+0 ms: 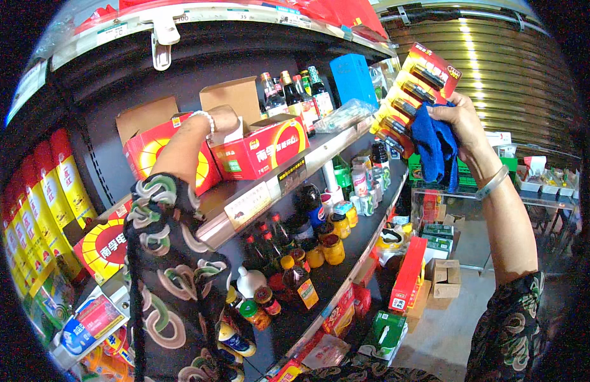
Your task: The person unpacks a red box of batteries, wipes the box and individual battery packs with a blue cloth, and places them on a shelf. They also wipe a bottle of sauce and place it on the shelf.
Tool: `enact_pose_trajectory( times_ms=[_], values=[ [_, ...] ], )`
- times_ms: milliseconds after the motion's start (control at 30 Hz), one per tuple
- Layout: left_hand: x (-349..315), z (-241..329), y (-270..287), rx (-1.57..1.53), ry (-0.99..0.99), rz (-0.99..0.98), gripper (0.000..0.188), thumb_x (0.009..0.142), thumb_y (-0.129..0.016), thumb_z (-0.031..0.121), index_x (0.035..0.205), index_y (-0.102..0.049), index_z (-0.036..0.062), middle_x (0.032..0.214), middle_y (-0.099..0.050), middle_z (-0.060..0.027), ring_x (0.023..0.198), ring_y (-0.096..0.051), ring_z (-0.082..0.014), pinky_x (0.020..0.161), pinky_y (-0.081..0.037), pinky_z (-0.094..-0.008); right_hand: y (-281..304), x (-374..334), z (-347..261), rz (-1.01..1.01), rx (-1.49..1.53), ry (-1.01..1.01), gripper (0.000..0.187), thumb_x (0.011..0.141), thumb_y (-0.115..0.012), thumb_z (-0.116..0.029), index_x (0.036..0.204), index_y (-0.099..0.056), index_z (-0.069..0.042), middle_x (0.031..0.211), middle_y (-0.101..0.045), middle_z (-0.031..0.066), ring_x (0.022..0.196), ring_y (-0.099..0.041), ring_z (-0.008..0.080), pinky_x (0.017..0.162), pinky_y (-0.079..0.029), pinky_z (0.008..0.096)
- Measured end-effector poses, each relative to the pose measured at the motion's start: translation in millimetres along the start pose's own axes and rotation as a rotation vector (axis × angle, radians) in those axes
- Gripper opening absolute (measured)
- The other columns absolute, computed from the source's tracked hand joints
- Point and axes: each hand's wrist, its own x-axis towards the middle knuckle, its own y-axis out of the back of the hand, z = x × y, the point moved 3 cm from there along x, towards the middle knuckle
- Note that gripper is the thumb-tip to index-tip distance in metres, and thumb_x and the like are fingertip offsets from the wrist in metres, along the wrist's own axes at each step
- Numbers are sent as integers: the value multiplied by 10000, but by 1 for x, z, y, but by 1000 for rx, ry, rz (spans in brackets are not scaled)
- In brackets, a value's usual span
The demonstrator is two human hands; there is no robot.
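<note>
My right hand (463,124) is raised at the right, closed on a blue cloth (435,149) and the edge of a blister card of batteries (413,92). The card is red and yellow, tilted, with several dark cells in a column. On the upper shelf, my left hand (222,120) reaches over the open red carton (260,153); its fingers are hidden at the carton's opening, so their grip cannot be seen. A second red and yellow carton (171,153) stands beside it, partly behind my left forearm. Raised brown flaps stand behind both.
Sauce bottles (288,89) and a blue box (353,79) stand farther along the upper shelf. Jars (333,248) and bottles crowd the shelf below. Yellow cylinders with red tops (72,178) line the left. Cardboard boxes (444,280) sit on the floor near a glass counter.
</note>
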Motion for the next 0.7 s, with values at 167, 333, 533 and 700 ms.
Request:
enact_pose_trajectory(
  times_ms=[167, 333, 533, 700],
  values=[
    [-34, 3, 20, 229, 41, -76, 375, 584, -618, 228, 882, -587, 3, 826, -620, -169, 728, -597, -271, 640, -469, -337, 11, -4, 8, 38, 39, -9, 299, 680, -585, 6, 979, -572, -3, 872, -621, 98, 719, -603, 160, 695, -485, 276],
    [-48, -17, 21, -148, -49, -74, 304, 598, -675, 167, 846, -595, 10, 792, -633, -126, 718, -606, -204, 627, -465, -294, 9, -12, 11, 50, 148, -13, 296, 685, -576, 22, 980, -567, 0, 888, -620, 96, 729, -605, 161, 703, -491, 284],
    [-47, 10, 28, 159, -69, -30, 298, 529, -660, 168, 791, -615, 32, 818, -625, -131, 778, -594, -226, 663, -462, -317, 23, -13, 18, 79, 83, -30, 274, 686, -578, 19, 959, -577, -9, 855, -623, 76, 691, -599, 144, 669, -486, 268],
    [-49, -4, 19, -69, 57, -244, 383, 566, -647, 97, 918, -537, -7, 845, -605, -139, 782, -572, -228, 677, -468, -312, 24, -23, 20, 91, 101, -54, 272, 690, -574, 13, 961, -576, -10, 853, -623, 78, 685, -596, 142, 665, -486, 270]
  ],
)
